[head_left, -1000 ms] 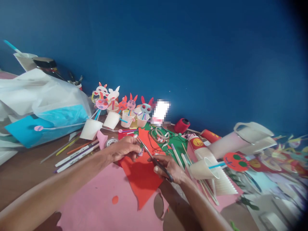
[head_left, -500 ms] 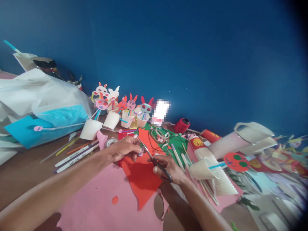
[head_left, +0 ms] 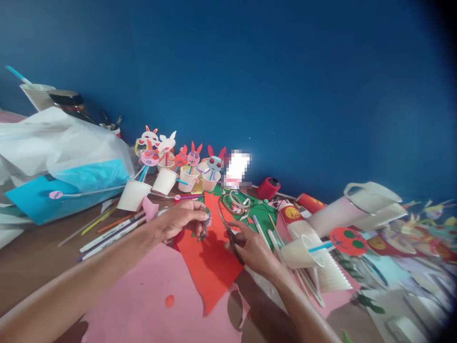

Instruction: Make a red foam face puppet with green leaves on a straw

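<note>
My left hand [head_left: 185, 218] is closed in a pinch on a small purplish paper piece [head_left: 208, 218], above the red paper [head_left: 210, 271]. Dark-handled scissors [head_left: 233, 238] are in my right hand [head_left: 252, 247], their blades pointing up and left, beside the paper piece but apart from it. Under the red paper lies a large pink sheet [head_left: 143, 295] with a hole cut near its right edge. The outline of the small piece is blurred.
Paper cups [head_left: 134, 195] with animal faces on sticks stand behind my left hand. Markers [head_left: 107, 243] and a plastic bag [head_left: 64, 138] lie left. Rightward are a tilted cup [head_left: 298, 252], a white jug [head_left: 339, 214] and sticks. A blue wall rises behind.
The scissors have moved away from the small piece and swung more upright, lower in my right hand. My left hand still pinches the piece, now turned more into view.
</note>
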Demonstrator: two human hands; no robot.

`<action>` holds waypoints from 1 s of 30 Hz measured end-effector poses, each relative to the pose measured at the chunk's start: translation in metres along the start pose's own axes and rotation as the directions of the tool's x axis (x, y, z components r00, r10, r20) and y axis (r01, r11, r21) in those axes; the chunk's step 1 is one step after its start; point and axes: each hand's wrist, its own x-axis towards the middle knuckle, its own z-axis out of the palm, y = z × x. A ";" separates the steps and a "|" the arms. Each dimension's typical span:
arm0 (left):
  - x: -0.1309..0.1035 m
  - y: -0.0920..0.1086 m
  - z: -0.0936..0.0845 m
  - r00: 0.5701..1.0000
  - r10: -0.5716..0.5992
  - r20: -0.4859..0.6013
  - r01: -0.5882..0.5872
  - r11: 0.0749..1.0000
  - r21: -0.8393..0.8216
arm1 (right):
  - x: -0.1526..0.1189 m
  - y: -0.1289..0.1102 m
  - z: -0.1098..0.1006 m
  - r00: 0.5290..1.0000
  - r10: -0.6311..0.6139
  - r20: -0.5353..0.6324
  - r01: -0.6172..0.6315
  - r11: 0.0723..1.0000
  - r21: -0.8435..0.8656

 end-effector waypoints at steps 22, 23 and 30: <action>-0.001 0.008 -0.002 0.984 0.088 -0.155 -0.083 0.996 0.041 | -0.022 -0.016 0.015 0.997 0.048 0.055 0.014 0.613 -0.790; -0.001 0.008 -0.002 0.984 0.078 -0.157 -0.072 0.996 0.047 | -0.022 -0.016 0.017 0.998 0.044 0.048 0.012 0.596 -0.803; -0.002 0.010 0.006 0.986 0.066 -0.154 -0.056 0.996 0.066 | -0.022 -0.031 0.014 0.995 0.063 0.072 0.025 0.561 -0.827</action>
